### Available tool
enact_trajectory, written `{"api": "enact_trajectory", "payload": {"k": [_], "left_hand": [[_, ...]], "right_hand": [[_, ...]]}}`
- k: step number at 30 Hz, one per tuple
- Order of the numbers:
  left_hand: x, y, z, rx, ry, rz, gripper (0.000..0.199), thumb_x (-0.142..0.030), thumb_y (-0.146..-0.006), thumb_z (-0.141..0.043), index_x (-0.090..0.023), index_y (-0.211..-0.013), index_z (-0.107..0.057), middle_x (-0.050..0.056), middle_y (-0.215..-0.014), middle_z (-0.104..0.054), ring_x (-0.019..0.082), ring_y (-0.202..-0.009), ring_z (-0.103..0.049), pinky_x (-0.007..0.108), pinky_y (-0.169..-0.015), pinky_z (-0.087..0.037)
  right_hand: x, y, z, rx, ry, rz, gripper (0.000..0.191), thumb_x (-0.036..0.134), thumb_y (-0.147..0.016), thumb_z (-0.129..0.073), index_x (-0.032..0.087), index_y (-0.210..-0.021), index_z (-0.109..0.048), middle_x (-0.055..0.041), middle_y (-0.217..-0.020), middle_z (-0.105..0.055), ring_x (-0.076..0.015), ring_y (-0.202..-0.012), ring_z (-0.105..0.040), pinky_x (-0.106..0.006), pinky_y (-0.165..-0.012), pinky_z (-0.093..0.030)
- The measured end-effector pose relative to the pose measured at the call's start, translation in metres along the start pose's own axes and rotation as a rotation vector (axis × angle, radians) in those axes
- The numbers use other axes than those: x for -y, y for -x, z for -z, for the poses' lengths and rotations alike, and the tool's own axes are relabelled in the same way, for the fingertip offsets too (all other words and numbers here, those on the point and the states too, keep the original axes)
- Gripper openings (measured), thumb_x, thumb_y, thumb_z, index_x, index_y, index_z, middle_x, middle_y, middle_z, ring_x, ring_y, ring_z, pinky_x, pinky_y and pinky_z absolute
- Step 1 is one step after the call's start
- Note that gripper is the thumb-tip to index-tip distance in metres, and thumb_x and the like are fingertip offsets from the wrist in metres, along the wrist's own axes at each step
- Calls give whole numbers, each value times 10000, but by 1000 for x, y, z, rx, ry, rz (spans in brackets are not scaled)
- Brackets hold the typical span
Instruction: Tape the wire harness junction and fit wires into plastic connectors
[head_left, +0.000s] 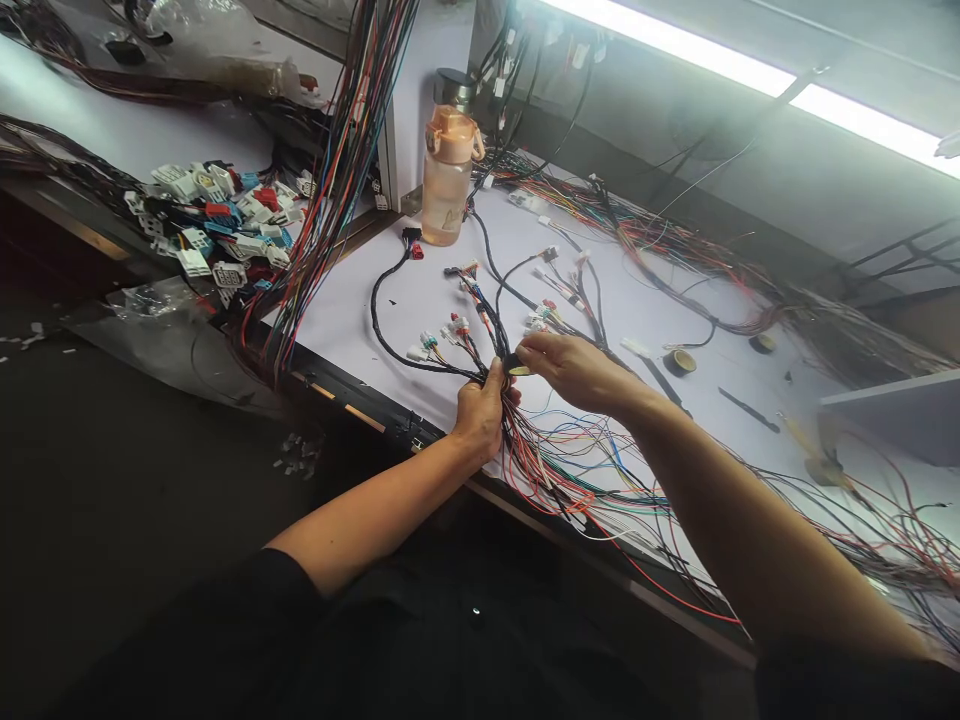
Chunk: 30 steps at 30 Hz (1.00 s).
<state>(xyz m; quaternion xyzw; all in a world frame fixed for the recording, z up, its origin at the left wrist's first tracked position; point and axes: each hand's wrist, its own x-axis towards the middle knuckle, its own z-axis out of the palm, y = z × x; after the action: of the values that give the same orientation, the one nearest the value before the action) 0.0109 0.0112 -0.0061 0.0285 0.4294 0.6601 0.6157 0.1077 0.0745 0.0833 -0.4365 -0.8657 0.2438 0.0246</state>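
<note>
My left hand [481, 412] is closed around the trunk of a wire harness [504, 330], near the front edge of the table. Black-wrapped branches fan out beyond it, ending in white, red and teal connectors [429, 345]. On the near side, loose red, black and green wires [547, 470] spread to the right. My right hand [570, 368] pinches a roll of black tape [516, 366] close against the harness, just right of my left thumb. My fingers cover part of the roll and the spot where it meets the wires.
A water bottle [444, 180] with an orange lid stands at the back. Two more tape rolls, one nearer [679, 362], lie to the right. Hanging wires [352, 150] drop past the table's left edge, beside a pile of connectors [225, 220]. Long wires [675, 270] run along the back.
</note>
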Motion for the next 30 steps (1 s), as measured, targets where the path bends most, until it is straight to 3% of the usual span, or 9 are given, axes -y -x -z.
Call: {"api": "enact_trajectory", "payload": {"k": [4, 10, 15, 18, 21, 23, 26, 28, 30], "left_hand": [[-3, 2, 2, 32, 55, 42, 405, -489, -908, -514, -113, -770, -575, 58, -693, -602, 128, -539, -554, 257, -563, -447], [-2, 1, 5, 15, -21, 43, 350, -409, -854, -639, -83, -734, -593, 72, -681, -608, 127, -544, -560, 261, -583, -468], [-4, -1, 5, 52, 45, 77, 289, -347, -889, -595, -84, -769, -588, 102, -723, -642, 128, -548, -562, 266, -589, -483], [-7, -1, 6, 60, 67, 102, 246, -302, -900, -573, -88, -779, -589, 102, -707, -646, 131, -554, -569, 261, -596, -484], [-8, -2, 7, 76, 60, 109, 225, -280, -884, -582, -86, -772, -602, 111, -718, -653, 144, -578, -587, 267, -610, -493], [-7, -3, 6, 75, 56, 101, 195, -247, -871, -573, -87, -767, -613, 103, -713, -650, 147, -578, -588, 272, -613, -496], [-7, -4, 3, 60, 50, 68, 152, -145, -839, -531, -100, -717, -608, 53, -652, -623, 129, -569, -572, 254, -628, -491], [-9, -5, 2, 65, 35, 51, 155, -94, -804, -529, -103, -664, -595, 37, -633, -610, 123, -591, -572, 240, -646, -484], [-15, -4, 4, 78, 14, 55, 121, -70, -771, -558, -95, -663, -606, 47, -665, -624, 132, -641, -586, 237, -665, -479]], "right_hand": [[-2, 4, 0, -3, -73, 8, 309, 401, -924, -392, 183, -777, -552, -6, -695, -522, -112, -629, -429, -263, -592, -314], [-10, 11, 9, -48, -155, 35, 344, 435, -931, -388, 178, -779, -558, -10, -695, -538, -121, -646, -458, -269, -618, -349], [-43, 9, -22, -275, 114, -153, 255, 387, -886, -509, 207, -1041, -599, -46, -823, -660, -165, -671, -548, -281, -598, -317], [-56, 13, -45, -251, 264, -101, 197, 353, -884, -513, 219, -976, -625, -52, -951, -670, -168, -705, -570, -279, -599, -309], [-50, 12, -47, -353, 260, -74, 272, 427, -901, -478, 224, -997, -631, -55, -1066, -641, -146, -702, -568, -273, -593, -315], [-38, 5, -43, -355, 156, -81, 374, 507, -911, -422, 207, -921, -646, -53, -946, -654, -147, -692, -560, -269, -584, -313], [-21, -12, -45, -144, -170, -101, 497, 575, -901, -374, 173, -721, -603, -28, -633, -590, -135, -592, -518, -257, -553, -316], [-16, -22, -55, -74, -418, -128, 467, 585, -861, -434, 172, -679, -552, 4, -553, -529, -114, -526, -471, -243, -525, -315], [-17, -28, -67, -102, -614, -149, 416, 577, -811, -501, 178, -690, -513, 28, -553, -495, -98, -500, -426, -233, -496, -301]]}}
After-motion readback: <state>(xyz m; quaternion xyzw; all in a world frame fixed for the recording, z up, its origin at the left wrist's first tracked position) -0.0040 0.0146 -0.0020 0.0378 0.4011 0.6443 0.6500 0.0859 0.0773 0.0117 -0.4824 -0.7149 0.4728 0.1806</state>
